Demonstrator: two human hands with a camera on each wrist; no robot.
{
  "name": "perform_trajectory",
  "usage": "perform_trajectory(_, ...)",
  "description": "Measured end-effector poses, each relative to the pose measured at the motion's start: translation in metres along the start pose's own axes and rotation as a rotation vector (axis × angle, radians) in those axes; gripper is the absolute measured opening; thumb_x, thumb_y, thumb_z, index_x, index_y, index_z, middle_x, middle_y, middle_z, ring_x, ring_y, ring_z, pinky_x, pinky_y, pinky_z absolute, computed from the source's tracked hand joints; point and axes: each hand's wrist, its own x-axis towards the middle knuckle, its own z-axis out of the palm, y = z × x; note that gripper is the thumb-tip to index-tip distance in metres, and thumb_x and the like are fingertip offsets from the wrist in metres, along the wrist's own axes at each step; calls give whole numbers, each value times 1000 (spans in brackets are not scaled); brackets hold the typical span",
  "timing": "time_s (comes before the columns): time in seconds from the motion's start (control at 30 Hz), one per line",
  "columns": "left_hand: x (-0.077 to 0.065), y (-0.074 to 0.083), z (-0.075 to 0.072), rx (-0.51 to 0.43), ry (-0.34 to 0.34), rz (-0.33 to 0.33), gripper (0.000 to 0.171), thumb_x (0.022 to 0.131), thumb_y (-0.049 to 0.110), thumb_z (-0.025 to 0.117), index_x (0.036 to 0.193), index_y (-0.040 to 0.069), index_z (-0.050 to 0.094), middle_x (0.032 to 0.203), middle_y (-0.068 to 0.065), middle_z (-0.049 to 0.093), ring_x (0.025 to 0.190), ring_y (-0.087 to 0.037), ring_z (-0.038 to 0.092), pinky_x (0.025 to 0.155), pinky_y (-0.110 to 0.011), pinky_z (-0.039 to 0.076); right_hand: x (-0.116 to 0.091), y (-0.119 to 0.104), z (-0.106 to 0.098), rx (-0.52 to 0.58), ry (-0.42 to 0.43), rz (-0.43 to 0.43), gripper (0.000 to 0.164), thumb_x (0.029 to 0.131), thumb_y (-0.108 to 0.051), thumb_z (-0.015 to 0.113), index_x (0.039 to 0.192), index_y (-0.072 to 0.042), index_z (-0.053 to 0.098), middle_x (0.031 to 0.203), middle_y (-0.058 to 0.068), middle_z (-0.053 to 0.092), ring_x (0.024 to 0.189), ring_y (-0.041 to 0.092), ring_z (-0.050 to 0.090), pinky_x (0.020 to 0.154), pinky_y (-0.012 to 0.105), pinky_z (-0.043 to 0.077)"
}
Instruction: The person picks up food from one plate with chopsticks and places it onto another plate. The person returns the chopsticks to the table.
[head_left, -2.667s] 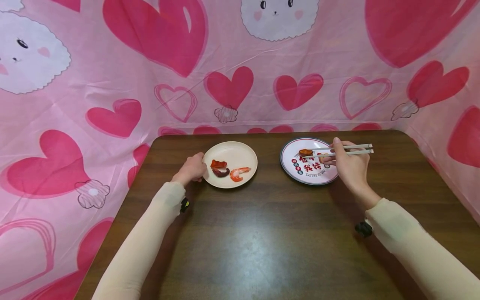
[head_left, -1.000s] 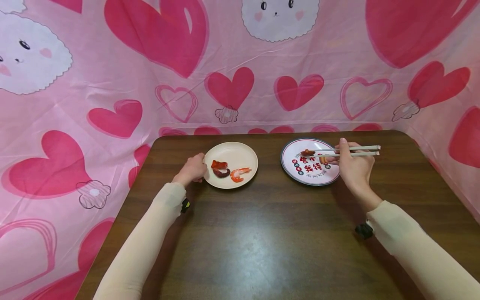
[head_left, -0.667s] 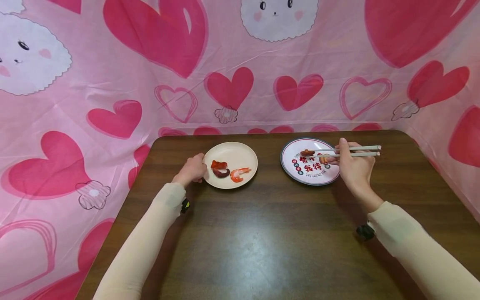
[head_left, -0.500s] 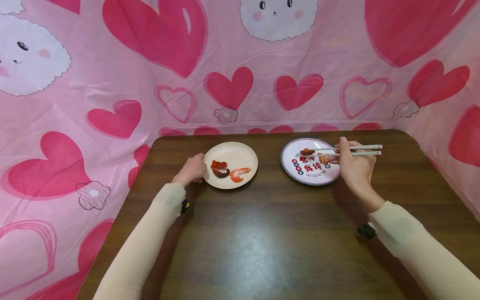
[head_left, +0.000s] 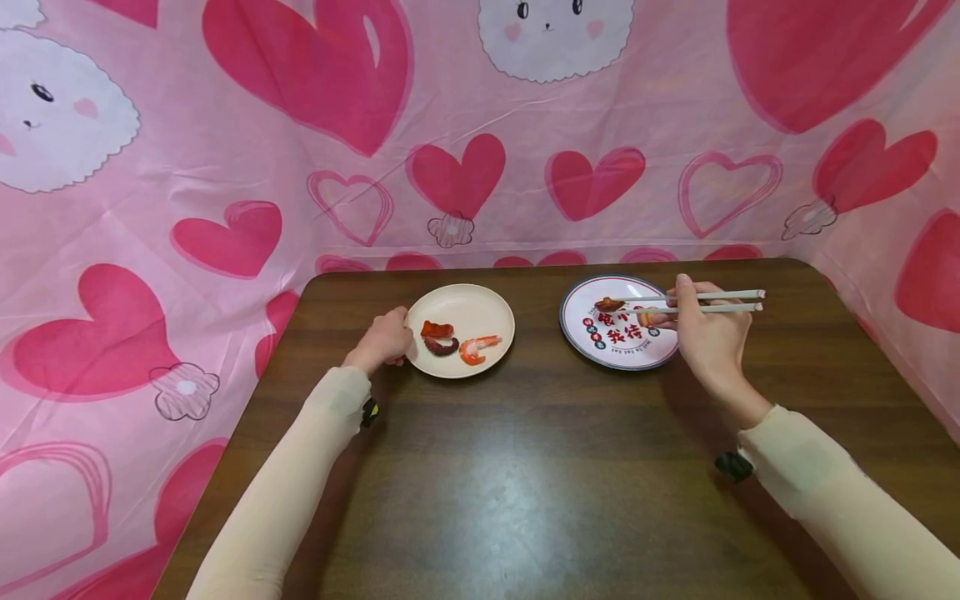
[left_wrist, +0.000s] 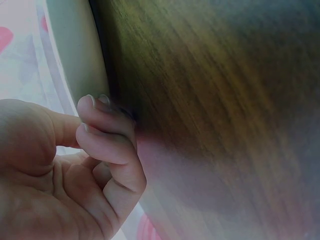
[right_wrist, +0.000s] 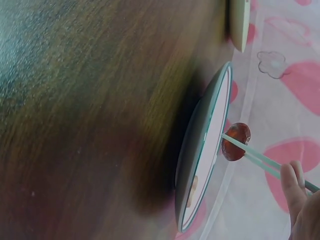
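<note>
My left hand (head_left: 384, 337) pinches the left rim of a cream plate (head_left: 491, 304); in the left wrist view its fingers (left_wrist: 107, 145) curl at the plate's edge. On that plate lie a red-orange glazed food piece (head_left: 437, 329), a dark octopus tentacle (head_left: 442, 347) and a pink shrimp (head_left: 480, 348). My right hand (head_left: 705, 333) holds a pair of pale chopsticks (head_left: 723, 295) over a white plate with red lettering (head_left: 592, 354). At their tips is a glossy brown food piece (head_left: 609, 305), which the chopsticks overlap in the right wrist view. A small tan piece (head_left: 645, 319) lies on this plate under the fingers.
Both plates stand near the far edge of the dark wooden table (head_left: 480, 467), with a gap between them. A pink heart-print cloth (head_left: 517, 192) hangs behind and along both sides.
My right hand and chopsticks have shifted slightly right. The brown piece has turned and, in the last half second, slid a little left at the tips. My left hand stays put.
</note>
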Motion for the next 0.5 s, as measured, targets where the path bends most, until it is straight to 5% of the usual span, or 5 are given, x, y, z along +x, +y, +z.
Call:
perform_trajectory(0.23,1,0,0,6,6,-3,34,105,8,43,137,-2,46,107,-25,61,60,-23,60,53,-31,53,-4,-5,2,53,-24,-37,39,104,-27,68,100,12,68,77,5,74,60,14,74,59,29,59)
perform_trajectory(0.5,2,-2,1,11,0,-3,34,106,9,44,138,-2,46,108,-25,61,61,-24,60,54,-31,54,-7,-8,4,67,-35,-57,28,104,-23,67,95,4,70,75,5,75,61,16,75,58,30,59)
